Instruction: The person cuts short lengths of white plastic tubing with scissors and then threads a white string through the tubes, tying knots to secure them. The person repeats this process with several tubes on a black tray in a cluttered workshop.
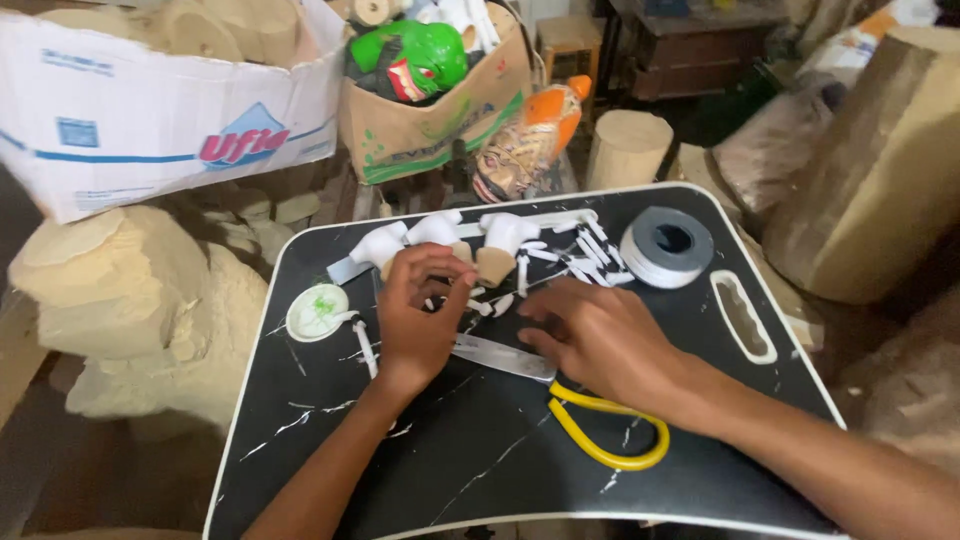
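Looking down at the black marbled tray (480, 470), I've got my left hand (420, 310) curled over the small white pieces (500, 300) scattered mid-tray, fingertips pinching down among them, though I can't tell which one, if any, is actually gripped. My right hand (600, 340) lies flat, fingers loosely spread, pressing on the scissors (560, 385), whose yellow handles (610, 440) poke out beneath my wrist and whose blades run left under my palm. Nothing is clasped there, just held steady.

Just beyond my left fingers sit the white-painted wooden figures (440, 240), with a fan of thin white sticks (585, 255) beside them. My judgement: keep the right palm firm so the blades don't skate, and pick the tiny pieces one at a time with fingertip pressure, low to the tray. The grey tape roll (668, 245) and the small white lid with green paint (318, 312) stand well apart, out of harm's way.
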